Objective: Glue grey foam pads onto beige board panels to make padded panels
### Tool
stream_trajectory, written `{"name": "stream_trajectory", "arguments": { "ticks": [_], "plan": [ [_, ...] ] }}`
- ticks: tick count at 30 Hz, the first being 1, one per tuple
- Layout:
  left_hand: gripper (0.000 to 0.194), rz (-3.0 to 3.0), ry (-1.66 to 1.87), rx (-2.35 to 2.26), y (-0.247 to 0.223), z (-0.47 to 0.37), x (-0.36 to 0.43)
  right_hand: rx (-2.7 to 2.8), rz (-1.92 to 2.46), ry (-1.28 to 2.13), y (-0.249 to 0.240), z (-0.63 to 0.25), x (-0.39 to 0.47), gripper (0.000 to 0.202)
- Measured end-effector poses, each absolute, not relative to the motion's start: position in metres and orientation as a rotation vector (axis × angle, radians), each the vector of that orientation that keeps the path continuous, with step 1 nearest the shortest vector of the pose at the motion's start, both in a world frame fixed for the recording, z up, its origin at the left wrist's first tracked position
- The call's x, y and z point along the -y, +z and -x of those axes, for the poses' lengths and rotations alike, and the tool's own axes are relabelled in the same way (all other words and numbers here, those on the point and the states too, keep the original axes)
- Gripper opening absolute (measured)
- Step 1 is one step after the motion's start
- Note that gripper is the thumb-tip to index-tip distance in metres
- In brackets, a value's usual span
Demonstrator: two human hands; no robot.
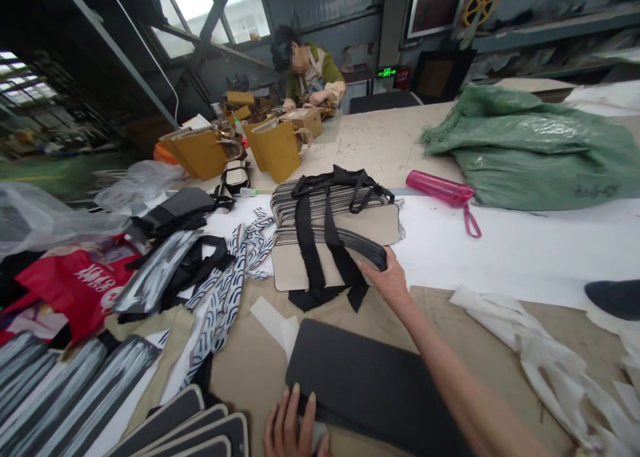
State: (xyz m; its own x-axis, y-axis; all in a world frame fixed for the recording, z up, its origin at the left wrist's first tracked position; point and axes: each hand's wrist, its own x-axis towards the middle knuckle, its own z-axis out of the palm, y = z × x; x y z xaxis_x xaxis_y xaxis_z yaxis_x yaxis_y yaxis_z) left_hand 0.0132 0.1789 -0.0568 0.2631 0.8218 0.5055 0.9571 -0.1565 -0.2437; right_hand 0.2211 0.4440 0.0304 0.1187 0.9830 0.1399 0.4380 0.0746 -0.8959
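Flat beige panels with dark edges form a stack [345, 220] in the middle of the table, with black fabric strips [309, 243] lying across them. My right hand [390, 277] grips the right end of several of these panels, which bend upward there, thumb on the near side. At the bottom centre my left hand [294, 425] lies with its fingers spread, fingertips touching the near left edge of a dark rectangular panel [365, 380]. That panel lies flat below my right forearm. A pale strip [273, 327] is beside its upper left corner.
Dark panels with light rims [185, 423] lie at lower left, near a red bag [85, 277] and patterned cloth [235, 277]. A pink pouch [440, 189], green sack [540, 150] and white cloth [525, 350] are on the right. A person [315, 77] works beyond mustard-coloured pieces [277, 149].
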Motion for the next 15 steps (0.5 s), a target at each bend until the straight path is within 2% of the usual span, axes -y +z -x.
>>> {"name": "stream_trajectory", "arguments": {
  "ticks": [5,9,15],
  "plan": [
    [0.067,1.989,-0.439,1.835,-0.057,-0.026,-0.175,1.637,1.563,0.442,0.071,-0.217,-0.442,0.031],
    [0.067,2.028,-0.443,1.881,-0.059,-0.026,-0.173,1.812,1.439,0.05,0.123,-0.226,-0.435,0.022],
    [0.061,2.116,-0.409,1.802,-0.047,-0.021,-0.173,1.977,1.324,-0.246,0.176,-0.259,-0.397,0.017]
  ]
}}
